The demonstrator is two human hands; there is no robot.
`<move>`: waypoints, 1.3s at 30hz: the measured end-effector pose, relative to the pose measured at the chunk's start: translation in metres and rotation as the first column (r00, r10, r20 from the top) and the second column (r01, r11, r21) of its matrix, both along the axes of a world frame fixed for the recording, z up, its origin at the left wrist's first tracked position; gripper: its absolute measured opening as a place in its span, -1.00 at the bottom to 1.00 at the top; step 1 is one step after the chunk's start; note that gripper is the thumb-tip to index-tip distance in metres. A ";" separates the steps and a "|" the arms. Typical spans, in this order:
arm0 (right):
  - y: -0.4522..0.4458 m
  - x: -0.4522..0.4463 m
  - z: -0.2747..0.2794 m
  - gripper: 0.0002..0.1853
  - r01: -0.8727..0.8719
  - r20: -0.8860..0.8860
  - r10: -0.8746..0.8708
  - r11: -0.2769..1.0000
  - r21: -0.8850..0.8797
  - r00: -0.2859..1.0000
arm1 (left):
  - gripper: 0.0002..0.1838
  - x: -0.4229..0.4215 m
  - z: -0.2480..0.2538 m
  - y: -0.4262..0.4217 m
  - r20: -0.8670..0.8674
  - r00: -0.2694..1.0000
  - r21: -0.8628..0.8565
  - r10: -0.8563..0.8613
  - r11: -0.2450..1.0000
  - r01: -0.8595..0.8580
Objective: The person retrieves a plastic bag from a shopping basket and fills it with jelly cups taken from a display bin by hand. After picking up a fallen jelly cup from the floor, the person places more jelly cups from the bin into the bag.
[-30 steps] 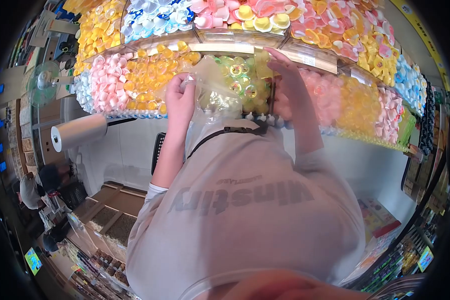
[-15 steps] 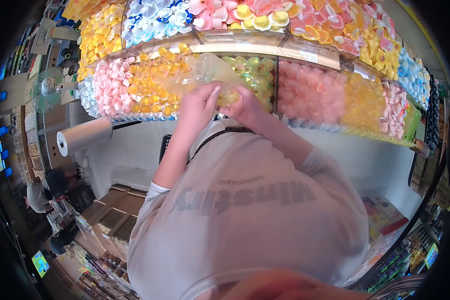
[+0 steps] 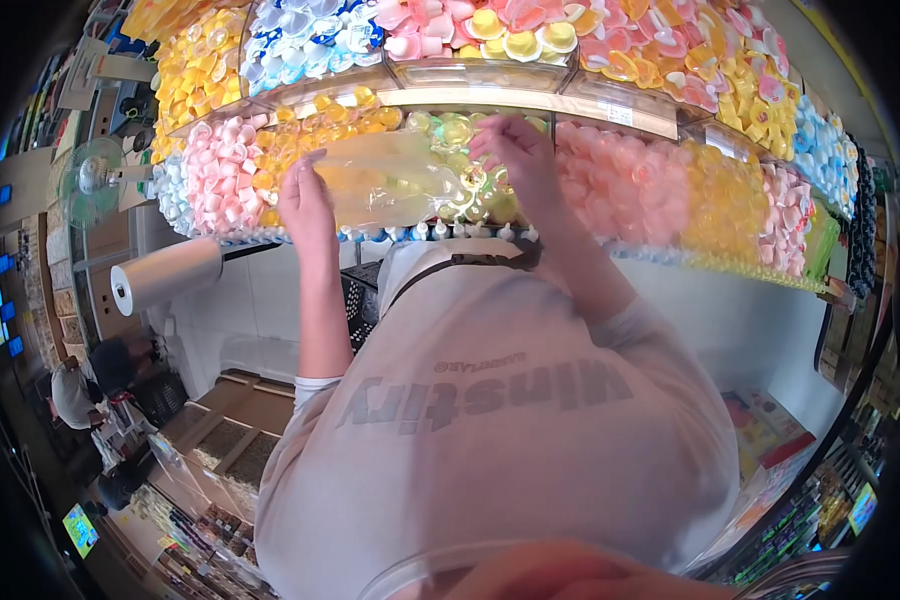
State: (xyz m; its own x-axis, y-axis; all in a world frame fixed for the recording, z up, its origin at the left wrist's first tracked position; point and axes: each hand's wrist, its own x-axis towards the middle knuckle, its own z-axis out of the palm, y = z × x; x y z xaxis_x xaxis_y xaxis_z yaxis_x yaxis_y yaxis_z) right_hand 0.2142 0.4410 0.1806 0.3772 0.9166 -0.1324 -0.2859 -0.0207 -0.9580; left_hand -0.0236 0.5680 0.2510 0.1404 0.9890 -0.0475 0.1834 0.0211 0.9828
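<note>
1. Bag of thin clear plastic (image 3: 375, 190) spreads between the two hands, above the orange cups with clear domed tops (image 3: 345, 118) and the round, pale-green plastic cups (image 3: 490, 205).
2. The left hand (image 3: 307, 200) has its grip clamped on the bag's left edge, thumb and fingertips pinched together at the upper corner.
3. The right hand (image 3: 522, 165) is raised at the bag's other side, over the green cups, with its fingers curled; I cannot tell whether its grip is closed or touches the film.
4. Small pink plastic cups (image 3: 222, 170) lie just beside the orange ones, near the left hand.
5. White-capped items (image 3: 440, 232) line the front edge, below the bag.
6. Lower down are a black perforated basket (image 3: 358, 298) and, at the left, a roll of clear film (image 3: 175, 275).
</note>
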 end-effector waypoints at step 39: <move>0.017 -0.070 0.038 -0.59 -0.558 -0.351 0.474 0.806 -0.198 0.808 | -0.86 0.005 -0.032 -0.014 -0.115 0.896 0.140 -0.428 0.886 0.441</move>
State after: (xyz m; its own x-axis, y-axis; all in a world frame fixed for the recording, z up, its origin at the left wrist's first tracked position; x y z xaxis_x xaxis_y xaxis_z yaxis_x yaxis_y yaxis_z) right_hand 0.1446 0.4581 0.2182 -0.2320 0.8701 -0.4348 -0.4005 -0.4928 -0.7725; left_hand -0.0183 0.5537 0.2194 0.5602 0.8249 0.0759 0.2153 -0.2334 0.9482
